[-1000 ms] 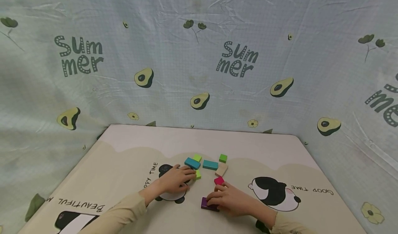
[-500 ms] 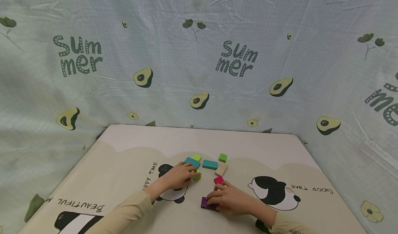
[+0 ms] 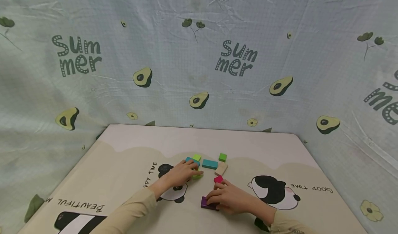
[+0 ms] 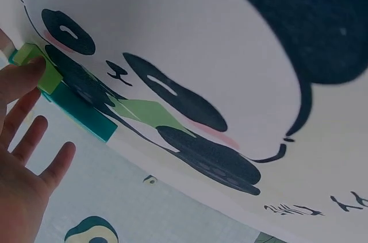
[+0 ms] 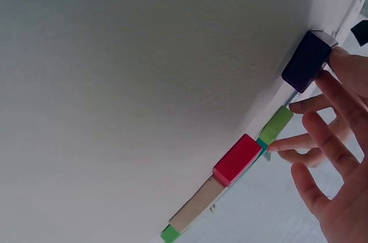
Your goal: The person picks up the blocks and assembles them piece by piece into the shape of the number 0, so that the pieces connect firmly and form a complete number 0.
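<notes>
Landmark: one red block (image 3: 218, 179), on the worktop (image 3: 124, 172), just beyond the fingers of your right hand (image 3: 228, 198); your left hand (image 3: 180, 173) is the farther from it.

Item: one purple block (image 5: 307, 62), nearer to you than the red block and a little to its left. Long axis roughly left to right. Your right hand holds it in a narrow pinch, remaining fingers spread.

Item: one lime block (image 5: 277, 125), left of the red block and slightly farther from you. Your left hand appears to pinch it between thumb and finger. Long axis not certain (your fingers hide most of it from the head view).

Governing relation, by judgement: the gap between your two held blocks runs diagonally past the near left of the red block, purple at the near end, lime at the far.

Also listed: one beige block (image 3: 221, 168), just beyond the red block, slightly right; one green cube (image 3: 222, 157), farther out on that line.
</notes>
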The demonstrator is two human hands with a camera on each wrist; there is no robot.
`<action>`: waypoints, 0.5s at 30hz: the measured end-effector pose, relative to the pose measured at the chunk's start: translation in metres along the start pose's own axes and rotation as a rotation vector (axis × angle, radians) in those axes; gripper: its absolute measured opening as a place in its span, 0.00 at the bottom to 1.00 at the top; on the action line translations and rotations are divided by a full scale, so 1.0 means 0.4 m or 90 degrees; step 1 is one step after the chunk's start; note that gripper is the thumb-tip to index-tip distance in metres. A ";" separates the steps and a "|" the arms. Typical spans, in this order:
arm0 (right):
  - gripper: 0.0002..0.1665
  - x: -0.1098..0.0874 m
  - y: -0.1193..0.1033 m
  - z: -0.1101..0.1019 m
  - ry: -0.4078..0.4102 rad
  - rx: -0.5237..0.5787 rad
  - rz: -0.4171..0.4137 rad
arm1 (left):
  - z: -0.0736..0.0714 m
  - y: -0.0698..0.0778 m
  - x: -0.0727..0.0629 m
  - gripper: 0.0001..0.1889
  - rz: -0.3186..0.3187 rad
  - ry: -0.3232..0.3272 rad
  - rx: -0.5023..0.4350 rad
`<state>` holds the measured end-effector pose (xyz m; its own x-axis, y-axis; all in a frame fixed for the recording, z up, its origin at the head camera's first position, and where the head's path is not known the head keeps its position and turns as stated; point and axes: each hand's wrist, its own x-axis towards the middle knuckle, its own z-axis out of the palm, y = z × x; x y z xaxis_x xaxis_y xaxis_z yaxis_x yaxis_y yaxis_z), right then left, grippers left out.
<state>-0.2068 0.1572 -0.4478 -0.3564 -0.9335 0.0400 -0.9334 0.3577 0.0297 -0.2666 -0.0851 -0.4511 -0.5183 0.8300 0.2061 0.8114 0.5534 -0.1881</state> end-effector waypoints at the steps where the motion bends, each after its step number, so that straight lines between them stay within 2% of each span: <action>1: 0.18 0.000 0.000 -0.001 0.001 -0.001 0.000 | 0.001 0.000 0.002 0.20 -0.002 -0.004 -0.002; 5: 0.18 -0.001 0.001 0.000 0.004 -0.004 0.000 | -0.001 0.002 0.007 0.21 -0.006 -0.029 -0.015; 15: 0.17 -0.001 0.004 0.003 0.010 -0.006 -0.003 | -0.004 0.004 0.013 0.18 -0.005 -0.039 -0.036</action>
<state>-0.2083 0.1579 -0.4491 -0.3506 -0.9349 0.0551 -0.9348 0.3529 0.0388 -0.2675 -0.0800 -0.4489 -0.5388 0.8293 0.1482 0.8202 0.5566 -0.1326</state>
